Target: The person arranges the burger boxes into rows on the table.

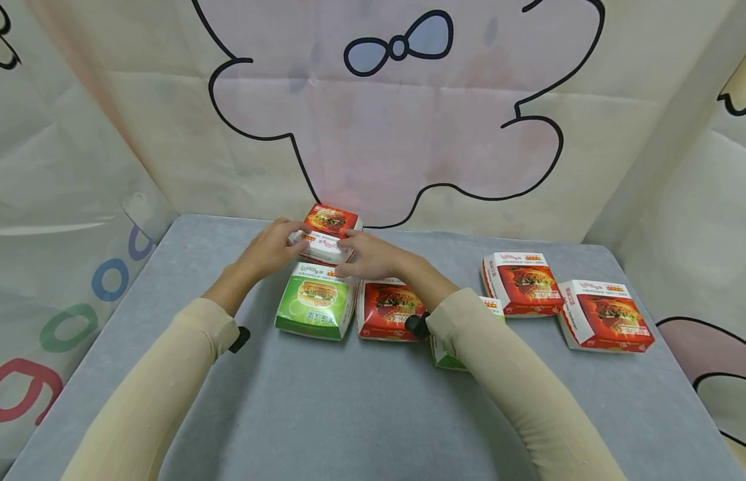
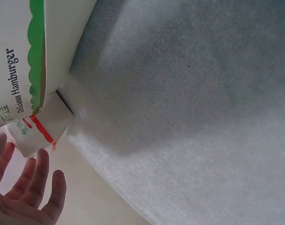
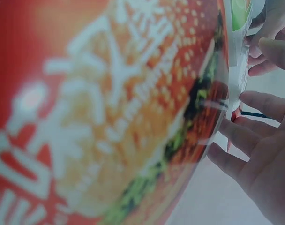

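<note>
At the table's back edge lies a red-and-white hamburger box [image 1: 329, 220]. My left hand [image 1: 266, 248] is at its left side, fingertips over its edge, and my right hand [image 1: 375, 256] reaches it from the right with fingers spread. In the left wrist view, the left hand's fingers [image 2: 38, 180] are loosely extended beside that box [image 2: 48, 123]. The right wrist view shows the right hand [image 3: 262, 145] with fingers extended. A green hamburger box [image 1: 315, 300] stands just in front, next to another red box [image 1: 387, 308], whose right end is behind my right wrist.
Another green box [image 1: 448, 361] is mostly hidden under my right forearm. Two more red boxes, one farther back [image 1: 525, 284] and one nearer the right edge [image 1: 610, 317], sit close together. A printed cloth wall [image 1: 258, 174] rises behind the grey table [image 1: 348, 414].
</note>
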A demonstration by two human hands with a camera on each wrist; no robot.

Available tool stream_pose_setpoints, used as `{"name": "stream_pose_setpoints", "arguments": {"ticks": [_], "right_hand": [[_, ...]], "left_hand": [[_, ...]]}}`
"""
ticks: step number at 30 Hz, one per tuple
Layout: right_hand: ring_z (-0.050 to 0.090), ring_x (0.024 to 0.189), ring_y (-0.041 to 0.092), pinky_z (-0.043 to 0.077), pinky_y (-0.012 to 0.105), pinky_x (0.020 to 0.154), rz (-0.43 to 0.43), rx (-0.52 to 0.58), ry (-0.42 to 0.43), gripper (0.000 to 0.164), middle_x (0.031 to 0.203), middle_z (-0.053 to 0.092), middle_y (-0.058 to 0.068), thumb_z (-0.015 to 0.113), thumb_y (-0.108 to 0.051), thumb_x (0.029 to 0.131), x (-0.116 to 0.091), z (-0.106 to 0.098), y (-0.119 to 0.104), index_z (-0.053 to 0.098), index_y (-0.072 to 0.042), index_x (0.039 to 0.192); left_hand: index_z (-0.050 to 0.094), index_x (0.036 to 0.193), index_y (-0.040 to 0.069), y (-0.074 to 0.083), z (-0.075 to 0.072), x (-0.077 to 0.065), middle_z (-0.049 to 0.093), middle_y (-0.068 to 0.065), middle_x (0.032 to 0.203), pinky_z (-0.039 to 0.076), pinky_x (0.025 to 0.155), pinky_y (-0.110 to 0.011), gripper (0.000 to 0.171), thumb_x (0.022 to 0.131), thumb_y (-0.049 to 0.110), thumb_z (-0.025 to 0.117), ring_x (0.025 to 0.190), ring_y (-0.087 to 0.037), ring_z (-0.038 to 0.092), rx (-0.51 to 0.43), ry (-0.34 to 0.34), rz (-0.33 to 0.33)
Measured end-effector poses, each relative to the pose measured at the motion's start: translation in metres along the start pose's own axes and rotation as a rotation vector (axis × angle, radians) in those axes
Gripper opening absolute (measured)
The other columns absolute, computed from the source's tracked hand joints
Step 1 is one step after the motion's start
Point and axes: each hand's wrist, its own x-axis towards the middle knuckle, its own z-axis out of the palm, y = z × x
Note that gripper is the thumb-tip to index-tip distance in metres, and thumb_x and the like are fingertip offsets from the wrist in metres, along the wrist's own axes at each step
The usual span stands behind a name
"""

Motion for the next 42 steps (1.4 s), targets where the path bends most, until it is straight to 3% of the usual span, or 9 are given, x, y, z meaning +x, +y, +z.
{"name": "stream_pose_setpoints", "arguments": {"ticks": [7, 12, 22, 30, 42], "right_hand": [[0.021, 0.149, 0.031, 0.023, 0.042, 0.119, 0.034, -0.009, 0.012, 0.066, 0.163, 0.021, 0.018, 0.059, -0.033, 0.098, -0.0010, -0.0010, 0.0043, 0.038, 0.000, 0.151], [0.022, 0.149, 0.032, 0.024, 0.043, 0.118, 0.026, 0.000, 0.015, 0.065, 0.162, 0.020, 0.021, 0.059, -0.032, 0.098, -0.0018, -0.0018, 0.0051, 0.039, 0.002, 0.150], [0.022, 0.149, 0.033, 0.023, 0.040, 0.119, -0.013, 0.006, 0.039, 0.059, 0.158, 0.029, 0.023, 0.059, -0.028, 0.098, -0.0012, -0.0027, 0.0072, 0.045, 0.006, 0.144], [0.041, 0.138, 0.031, 0.034, 0.042, 0.113, 0.003, 0.046, 0.074, 0.064, 0.151, 0.041, 0.020, 0.061, -0.028, 0.097, -0.0023, -0.0029, 0.0066, 0.039, 0.003, 0.149], [0.025, 0.148, 0.031, 0.024, 0.040, 0.118, 0.026, 0.041, 0.061, 0.062, 0.159, 0.029, 0.021, 0.058, -0.029, 0.099, -0.0019, -0.0016, 0.0076, 0.041, 0.003, 0.148]], "left_hand": [[0.058, 0.135, 0.007, 0.0003, 0.0020, 0.0012, 0.053, -0.019, 0.126, 0.050, 0.083, -0.049, 0.037, 0.101, 0.020, 0.059, 0.105, -0.034, 0.057, -0.020, 0.003, 0.012], [0.056, 0.138, 0.007, 0.0014, 0.0036, 0.0011, 0.051, -0.020, 0.127, 0.051, 0.076, -0.045, 0.041, 0.100, 0.020, 0.061, 0.099, -0.032, 0.058, -0.024, 0.000, 0.018], [0.057, 0.135, 0.007, 0.0000, 0.0048, 0.0013, 0.051, -0.021, 0.132, 0.051, 0.078, -0.045, 0.038, 0.100, 0.019, 0.061, 0.100, -0.032, 0.058, -0.044, 0.001, 0.017], [0.059, 0.131, 0.006, 0.0005, 0.0066, 0.0022, 0.046, -0.020, 0.138, 0.052, 0.079, -0.046, 0.035, 0.099, 0.018, 0.061, 0.100, -0.033, 0.060, -0.064, 0.020, 0.028], [0.056, 0.134, 0.005, 0.0009, 0.0062, 0.0032, 0.050, -0.019, 0.135, 0.051, 0.079, -0.044, 0.037, 0.100, 0.017, 0.060, 0.100, -0.032, 0.057, -0.065, -0.009, 0.013]]}}
